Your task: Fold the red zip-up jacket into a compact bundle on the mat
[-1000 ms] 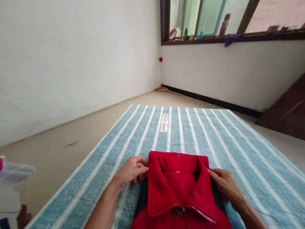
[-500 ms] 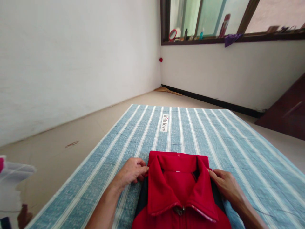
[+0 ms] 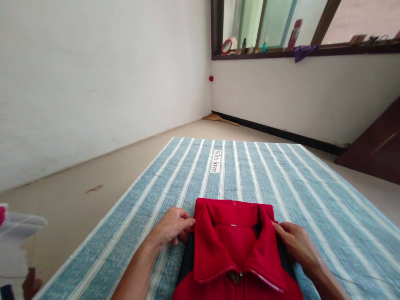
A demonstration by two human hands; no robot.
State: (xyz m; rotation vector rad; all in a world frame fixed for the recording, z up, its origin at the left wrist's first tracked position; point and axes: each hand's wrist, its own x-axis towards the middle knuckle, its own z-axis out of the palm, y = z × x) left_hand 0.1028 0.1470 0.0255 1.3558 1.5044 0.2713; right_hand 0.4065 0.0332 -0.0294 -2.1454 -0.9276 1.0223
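A folded red jacket (image 3: 265,258) with dark side panels lies on a blue-and-white striped cloth (image 3: 250,171), its collar spread and its zipper pull near the bottom of the view. At the jacket's left shoulder edge, my left hand (image 3: 175,225) pinches the fabric between thumb and fingers. On the opposite side my right hand (image 3: 292,237) grips the other shoulder edge, with the thumb on top and part of the fingers hidden. The jacket's lower part runs out of view.
Small items, a red-rimmed mirror (image 3: 226,46) and a purple cloth (image 3: 303,52) sit on the window ledge. A broom (image 3: 220,118) lies in the floor corner. White plastic (image 3: 18,233) shows at lower left, and a dark red panel (image 3: 375,141) stands at right.
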